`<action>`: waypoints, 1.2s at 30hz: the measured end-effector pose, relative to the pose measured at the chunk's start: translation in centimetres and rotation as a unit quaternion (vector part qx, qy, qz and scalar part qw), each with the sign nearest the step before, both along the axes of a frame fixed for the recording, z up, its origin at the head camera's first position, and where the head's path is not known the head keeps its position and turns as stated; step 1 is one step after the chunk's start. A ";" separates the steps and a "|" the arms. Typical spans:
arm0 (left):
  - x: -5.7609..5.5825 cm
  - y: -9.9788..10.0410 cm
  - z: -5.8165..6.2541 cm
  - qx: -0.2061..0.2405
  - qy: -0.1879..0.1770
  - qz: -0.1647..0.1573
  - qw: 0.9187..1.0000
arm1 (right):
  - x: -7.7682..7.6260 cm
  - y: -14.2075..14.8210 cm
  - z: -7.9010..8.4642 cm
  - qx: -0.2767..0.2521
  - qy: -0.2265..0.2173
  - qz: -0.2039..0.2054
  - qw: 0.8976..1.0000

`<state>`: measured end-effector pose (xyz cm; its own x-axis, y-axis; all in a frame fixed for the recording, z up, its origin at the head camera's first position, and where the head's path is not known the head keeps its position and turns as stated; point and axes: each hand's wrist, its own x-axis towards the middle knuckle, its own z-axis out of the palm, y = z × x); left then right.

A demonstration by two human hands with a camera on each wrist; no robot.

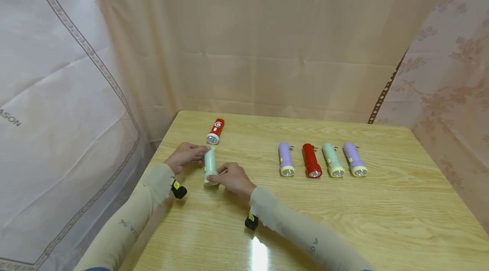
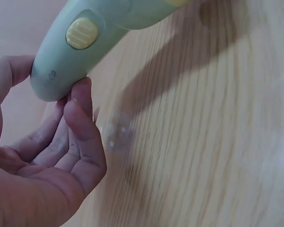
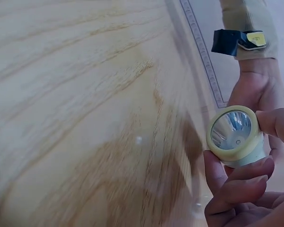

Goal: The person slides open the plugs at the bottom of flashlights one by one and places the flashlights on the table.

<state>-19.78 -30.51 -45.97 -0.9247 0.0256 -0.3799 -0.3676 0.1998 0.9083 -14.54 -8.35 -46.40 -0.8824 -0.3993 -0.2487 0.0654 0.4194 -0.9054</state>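
Over the left side of the table (image 1: pixel 344 220) I see my left hand (image 1: pixel 187 156) pinching the far tail end of the mint flashlight (image 1: pixel 210 162), its long axis running far to near between both hands, my right hand (image 1: pixel 234 179) pinching the near lens end, the leftmost purple flashlight (image 1: pixel 285 156) well apart to the right

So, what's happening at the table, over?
Left hand pinching tail of green flashlight. Right hand gripping its lamp end. Red-and-white flashlight just beyond; no obstruction visible.
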 end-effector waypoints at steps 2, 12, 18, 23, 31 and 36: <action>0.1 0.6 0.2 0.007 0.000 -0.003 1.000 | 0.1 0.6 0.2 -0.006 -0.003 0.001 1.000; 1.0 3.5 0.4 0.016 0.001 -0.031 0.999 | 1.0 4.3 0.6 0.006 0.004 0.025 1.000; 1.5 5.5 0.5 0.010 0.018 -0.062 0.998 | 1.8 6.7 0.6 0.010 0.009 0.033 0.999; 2.1 7.2 0.5 0.018 0.032 -0.083 0.996 | 2.4 8.6 0.5 0.012 0.007 0.036 0.999; 2.7 9.1 0.1 0.019 0.045 -0.127 0.991 | 3.5 11.1 0.5 0.022 0.009 0.038 0.999; 2.9 10.0 0.1 0.011 0.047 -0.135 0.990 | 3.6 11.9 0.1 0.027 0.014 0.036 0.999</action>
